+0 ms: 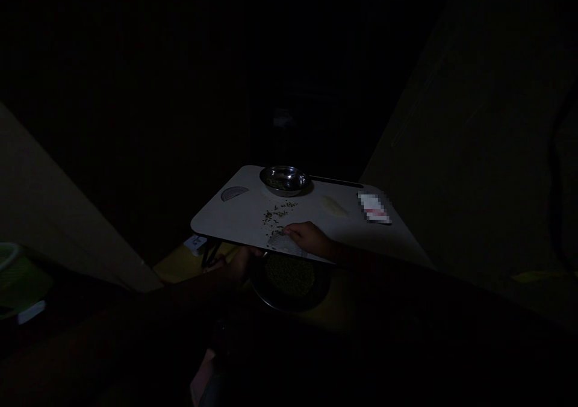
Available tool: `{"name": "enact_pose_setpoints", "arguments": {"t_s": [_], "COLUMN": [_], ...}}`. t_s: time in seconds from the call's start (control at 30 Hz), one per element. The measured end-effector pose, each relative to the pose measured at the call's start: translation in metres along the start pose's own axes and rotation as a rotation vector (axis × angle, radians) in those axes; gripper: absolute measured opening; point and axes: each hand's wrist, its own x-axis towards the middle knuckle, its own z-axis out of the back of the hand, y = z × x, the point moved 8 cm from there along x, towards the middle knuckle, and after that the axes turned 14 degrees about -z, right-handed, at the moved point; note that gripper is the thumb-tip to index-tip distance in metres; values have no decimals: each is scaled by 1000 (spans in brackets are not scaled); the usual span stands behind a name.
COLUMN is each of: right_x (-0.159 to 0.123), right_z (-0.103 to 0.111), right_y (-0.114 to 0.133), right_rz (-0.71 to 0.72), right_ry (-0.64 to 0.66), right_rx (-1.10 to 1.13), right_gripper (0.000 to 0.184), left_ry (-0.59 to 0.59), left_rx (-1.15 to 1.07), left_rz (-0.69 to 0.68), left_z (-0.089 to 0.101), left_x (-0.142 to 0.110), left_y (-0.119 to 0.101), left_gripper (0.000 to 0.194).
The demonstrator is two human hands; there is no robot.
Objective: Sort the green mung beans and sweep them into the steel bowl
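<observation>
The scene is very dark. A small pale table (235,214) carries scattered green grains (276,215). My right hand (309,238) rests at the table's near edge, fingers curled and pressed on the surface beside the grains, above a pale patch. My left hand (241,259) grips the rim of a dark round plate (289,280) full of green grains, held just under the table's near edge. A steel bowl (285,180) with a few grains stands at the table's far edge.
A blurred white and red packet (374,207) lies at the table's right. A pale heap (335,206) lies beside it and a grey half-round piece (233,192) at the left. A green basket (15,274) sits at far left.
</observation>
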Motion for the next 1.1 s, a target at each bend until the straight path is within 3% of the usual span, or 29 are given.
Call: {"name": "enact_pose_setpoints", "arguments": {"t_s": [0.37,0.6,1.1], "right_x": [-3,-2,0], "right_z": [6,5,9], "right_y": [-16,-14,-19], "right_rz": [-50,-89,-126], "right_ry": [-84,-84,-116], "right_rx": [-47,-82,-168], "right_gripper": [30,31,30], "left_ry": [65,51,-9], "left_rx": [25,42,49], "left_rz": [-62,-18,-58], "left_z": [-2,-1,4], "left_x": [3,3,2], "left_y": [-3,0,-3], "left_gripper": [7,6,6]}}
